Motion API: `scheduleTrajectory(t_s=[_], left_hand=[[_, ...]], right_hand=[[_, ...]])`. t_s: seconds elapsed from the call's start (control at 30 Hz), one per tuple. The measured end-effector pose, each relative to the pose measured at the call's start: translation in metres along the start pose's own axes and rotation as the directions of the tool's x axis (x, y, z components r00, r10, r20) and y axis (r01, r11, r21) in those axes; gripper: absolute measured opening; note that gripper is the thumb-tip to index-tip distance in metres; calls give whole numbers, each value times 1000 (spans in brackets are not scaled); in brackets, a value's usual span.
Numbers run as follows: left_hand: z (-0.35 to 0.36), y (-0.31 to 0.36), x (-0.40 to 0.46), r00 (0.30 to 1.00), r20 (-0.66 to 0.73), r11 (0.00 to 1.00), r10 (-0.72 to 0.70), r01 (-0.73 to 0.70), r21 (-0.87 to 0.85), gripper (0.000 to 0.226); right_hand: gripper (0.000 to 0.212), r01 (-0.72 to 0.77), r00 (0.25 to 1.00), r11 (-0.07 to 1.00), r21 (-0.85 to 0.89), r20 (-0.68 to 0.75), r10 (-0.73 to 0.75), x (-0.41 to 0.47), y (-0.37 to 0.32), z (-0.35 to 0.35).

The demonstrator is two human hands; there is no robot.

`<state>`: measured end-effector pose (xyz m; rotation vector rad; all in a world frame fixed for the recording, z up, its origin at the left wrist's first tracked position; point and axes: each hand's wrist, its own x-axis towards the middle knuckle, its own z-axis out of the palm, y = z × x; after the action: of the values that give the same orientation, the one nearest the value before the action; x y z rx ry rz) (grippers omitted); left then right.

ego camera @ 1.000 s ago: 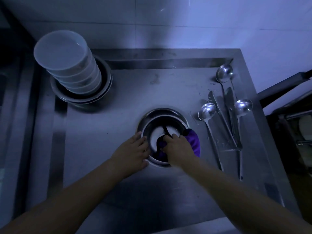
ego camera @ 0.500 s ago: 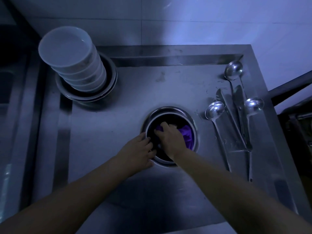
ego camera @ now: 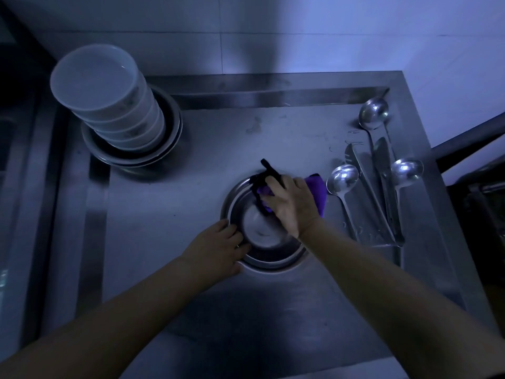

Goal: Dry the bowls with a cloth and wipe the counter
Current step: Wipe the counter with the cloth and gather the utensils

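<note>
One steel counter (ego camera: 273,138) with a raised rim is seen filling most of the view, set against one pale tiled wall (ego camera: 300,31) on the far side. At the far left of the counter one stack of bowls (ego camera: 114,105) is placed: about six white bowls are nested one inside another, and they are seated in at least two wider metal bowls at the bottom, whose exact number cannot be told. Near the middle of the counter one metal bowl (ego camera: 262,242) is set upright on the surface, with its inside blurred.

Two bare forearms are seen reaching in from the near edge. The left hand (ego camera: 218,250) is laid on the near left rim of the metal bowl, and the rim is gripped by its curled fingers. One purple cloth (ego camera: 317,192) with a black edge is held by the right hand (ego camera: 292,206) and pressed against the far right wall of the bowl; part of the cloth is draped over the rim onto the counter.

On the right of the counter three ladles (ego camera: 343,179) are laid with their scoops toward the far side, and one pair of tongs (ego camera: 382,170) is laid between them.
</note>
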<state>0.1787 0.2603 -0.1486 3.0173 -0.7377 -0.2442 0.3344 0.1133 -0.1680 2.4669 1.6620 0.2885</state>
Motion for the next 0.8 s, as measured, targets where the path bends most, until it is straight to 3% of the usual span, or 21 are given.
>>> scheduleTrajectory(t_s=[0.1, 0.27, 0.47, 0.57, 0.7, 0.8], left_hand=[[-4, 2, 0, 1000, 19, 1000, -17, 17, -24, 41], [-5, 3, -5, 998, 63, 1000, -25, 25, -3, 40], [-2, 2, -6, 999, 33, 999, -43, 43, 0, 38], [0, 2, -9, 998, 11, 997, -67, 68, -28, 51], [0, 4, -20, 951, 33, 948, -308, 310, -74, 94], [6, 3, -36, 876, 77, 873, -476, 481, -76, 100]], right_hand=[[27, -170, 960, 979, -114, 203, 191, -16, -6, -13], [16, -344, 844, 936, -79, 410, 345, -55, -24, -31], [11, -452, 827, 890, 55, 399, 396, -74, -71, -55], [10, -499, 820, 851, 163, 405, 404, -69, -91, -65], [19, -548, 826, 757, 355, 371, 424, -59, -110, -69], [24, -546, 834, 707, 449, 367, 411, -42, -118, -62]])
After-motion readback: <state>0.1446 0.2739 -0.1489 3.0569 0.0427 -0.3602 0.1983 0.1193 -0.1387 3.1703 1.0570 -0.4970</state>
